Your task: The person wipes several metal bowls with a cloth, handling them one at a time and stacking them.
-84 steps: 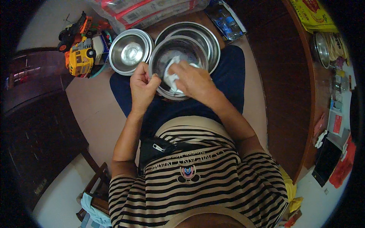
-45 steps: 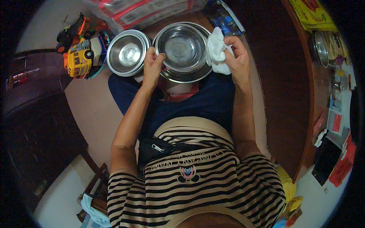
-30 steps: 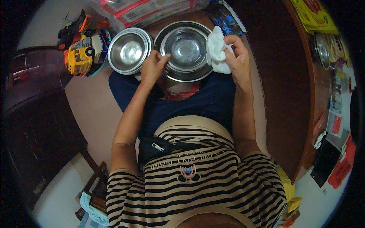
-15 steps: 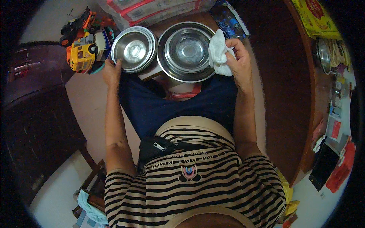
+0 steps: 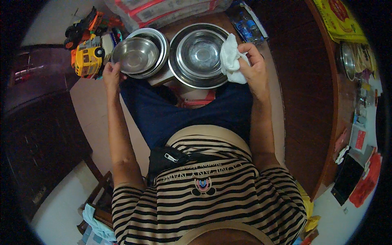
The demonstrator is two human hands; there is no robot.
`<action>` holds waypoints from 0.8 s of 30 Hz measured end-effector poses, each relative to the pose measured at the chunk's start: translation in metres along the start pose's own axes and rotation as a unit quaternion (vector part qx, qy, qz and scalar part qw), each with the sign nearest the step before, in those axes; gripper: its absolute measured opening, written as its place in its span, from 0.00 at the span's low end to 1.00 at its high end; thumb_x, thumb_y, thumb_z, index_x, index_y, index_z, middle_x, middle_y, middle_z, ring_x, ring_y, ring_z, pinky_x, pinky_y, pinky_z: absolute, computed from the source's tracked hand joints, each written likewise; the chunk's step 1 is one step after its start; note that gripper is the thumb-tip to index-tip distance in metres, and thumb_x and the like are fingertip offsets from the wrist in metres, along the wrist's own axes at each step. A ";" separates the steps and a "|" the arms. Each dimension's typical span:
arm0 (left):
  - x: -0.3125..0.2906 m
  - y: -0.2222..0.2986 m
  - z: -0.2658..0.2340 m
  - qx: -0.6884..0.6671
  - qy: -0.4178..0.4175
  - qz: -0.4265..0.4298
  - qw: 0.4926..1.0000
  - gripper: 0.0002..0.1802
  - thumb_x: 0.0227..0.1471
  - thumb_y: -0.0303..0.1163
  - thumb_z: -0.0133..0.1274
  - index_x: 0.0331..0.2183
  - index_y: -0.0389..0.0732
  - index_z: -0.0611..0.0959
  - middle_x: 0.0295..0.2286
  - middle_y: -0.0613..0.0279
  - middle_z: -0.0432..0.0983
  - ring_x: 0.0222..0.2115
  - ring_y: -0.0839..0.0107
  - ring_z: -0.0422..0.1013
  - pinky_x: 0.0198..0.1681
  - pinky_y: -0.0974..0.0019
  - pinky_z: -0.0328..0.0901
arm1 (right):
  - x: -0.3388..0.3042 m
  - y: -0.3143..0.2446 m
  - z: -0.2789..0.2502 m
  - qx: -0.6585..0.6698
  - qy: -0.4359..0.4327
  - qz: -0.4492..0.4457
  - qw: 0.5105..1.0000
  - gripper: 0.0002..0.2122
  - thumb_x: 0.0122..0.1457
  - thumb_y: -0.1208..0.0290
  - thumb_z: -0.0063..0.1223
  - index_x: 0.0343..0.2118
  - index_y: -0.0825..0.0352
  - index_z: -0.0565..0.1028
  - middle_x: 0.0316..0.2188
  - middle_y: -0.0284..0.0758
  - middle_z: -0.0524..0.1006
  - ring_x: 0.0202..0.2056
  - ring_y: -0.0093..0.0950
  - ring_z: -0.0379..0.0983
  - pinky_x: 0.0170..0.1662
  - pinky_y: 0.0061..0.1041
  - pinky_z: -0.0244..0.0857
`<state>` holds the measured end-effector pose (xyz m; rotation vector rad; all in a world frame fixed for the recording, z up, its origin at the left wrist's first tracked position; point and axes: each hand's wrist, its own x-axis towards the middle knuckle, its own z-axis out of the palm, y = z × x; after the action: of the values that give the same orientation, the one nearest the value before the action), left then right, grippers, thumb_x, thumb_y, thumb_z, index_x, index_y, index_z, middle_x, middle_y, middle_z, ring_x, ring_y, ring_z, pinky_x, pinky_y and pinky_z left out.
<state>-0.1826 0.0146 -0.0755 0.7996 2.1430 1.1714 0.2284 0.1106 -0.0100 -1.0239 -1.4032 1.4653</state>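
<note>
Clock read with you at the centre, twelve straight ahead. Step in hand, as I judge it: parting one bowl from its pile. The steel bowl sits at eleven, tilted and off-centre over the steel bowl stack. Your left hand, ten o'clock, has thumb and fingers pinched on its near-left rim. Your right hand, one to two, grips a bunched white cloth, beside the nested basins at twelve. Next move calls for a firm rim pinch and a lift clear of the rims below, I'd say.

Surface: brown wooden top, clear-wrapped packs at its far edge. Room: yellow toy truck at ten, bottles at one, dark-wood furniture at three, light-blue cloth between seven and eight.
</note>
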 end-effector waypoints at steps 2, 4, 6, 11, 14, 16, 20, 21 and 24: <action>-0.022 0.020 0.011 -0.195 -0.017 0.028 0.980 0.03 0.50 0.29 0.46 0.28 0.41 0.71 0.19 0.66 0.70 0.16 0.80 0.68 0.11 0.80 0.59 | -0.002 -0.003 0.002 -0.004 0.000 -0.006 1.000 0.08 0.48 0.77 0.47 0.33 0.66 0.70 0.28 0.27 0.71 0.30 0.14 0.66 0.34 0.16 0.62; -0.057 0.055 0.019 -0.198 -0.046 0.068 0.977 0.03 0.48 0.28 0.48 0.29 0.40 0.72 0.21 0.67 0.70 0.15 0.82 0.65 0.13 0.78 0.60 | -0.004 -0.005 0.008 -0.019 -0.006 -0.035 0.999 0.09 0.47 0.78 0.47 0.33 0.66 0.70 0.28 0.27 0.71 0.31 0.15 0.67 0.35 0.16 0.62; -0.088 0.076 0.042 -0.169 -0.061 0.141 0.974 0.02 0.47 0.25 0.49 0.25 0.40 0.72 0.20 0.71 0.67 0.18 0.85 0.61 0.16 0.80 0.58 | -0.009 -0.014 0.021 -0.038 -0.012 -0.041 0.998 0.09 0.47 0.78 0.47 0.33 0.66 0.70 0.29 0.28 0.72 0.31 0.16 0.67 0.36 0.17 0.62; -0.141 0.098 0.092 -0.190 -0.177 0.154 0.953 0.11 0.44 0.22 0.48 0.17 0.42 0.64 0.16 0.77 0.56 0.18 0.87 0.52 0.19 0.80 0.49 | -0.025 -0.010 0.056 -0.325 -0.161 -0.116 0.925 0.12 0.46 0.76 0.50 0.36 0.64 0.70 0.34 0.39 0.71 0.35 0.35 0.71 0.39 0.27 0.65; -0.145 0.089 0.107 -0.213 -0.203 0.114 0.949 0.11 0.44 0.22 0.48 0.17 0.42 0.64 0.16 0.76 0.56 0.18 0.87 0.52 0.18 0.80 0.49 | -0.038 0.002 0.074 -0.306 -0.224 -0.128 0.916 0.13 0.45 0.74 0.52 0.36 0.61 0.68 0.35 0.38 0.68 0.36 0.39 0.69 0.36 0.34 0.65; -0.152 0.095 0.109 -0.223 -0.218 0.091 0.946 0.12 0.43 0.22 0.47 0.17 0.42 0.63 0.15 0.75 0.57 0.17 0.87 0.53 0.18 0.80 0.50 | -0.033 0.003 0.077 -0.286 -0.178 -0.174 0.925 0.13 0.44 0.76 0.51 0.36 0.61 0.68 0.34 0.37 0.67 0.36 0.38 0.68 0.36 0.35 0.65; -0.162 0.100 0.107 -0.186 -0.234 0.051 0.953 0.13 0.43 0.22 0.47 0.16 0.42 0.62 0.14 0.74 0.59 0.14 0.86 0.57 0.13 0.79 0.54 | -0.016 0.011 0.071 -0.424 -0.079 -0.238 0.870 0.12 0.43 0.78 0.50 0.34 0.60 0.69 0.34 0.35 0.68 0.36 0.36 0.69 0.38 0.34 0.64; -0.160 0.103 0.107 -0.186 -0.235 0.051 0.953 0.13 0.43 0.22 0.47 0.16 0.42 0.62 0.14 0.74 0.59 0.14 0.86 0.57 0.13 0.79 0.54 | -0.015 0.012 0.069 -0.460 -0.060 -0.211 0.860 0.12 0.43 0.79 0.50 0.34 0.60 0.70 0.34 0.35 0.69 0.37 0.36 0.69 0.38 0.33 0.64; -0.150 0.109 0.097 -0.174 -0.170 0.102 0.965 0.13 0.43 0.20 0.47 0.16 0.42 0.61 0.13 0.73 0.58 0.13 0.86 0.58 0.12 0.79 0.54 | -0.015 0.006 0.060 -0.496 -0.071 -0.149 0.852 0.10 0.45 0.76 0.50 0.32 0.59 0.70 0.32 0.34 0.69 0.36 0.36 0.69 0.38 0.34 0.64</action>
<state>0.0114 0.0053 0.0035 0.9919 1.5504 1.3532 0.1760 0.0773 -0.0140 -1.2067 -2.3946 0.5209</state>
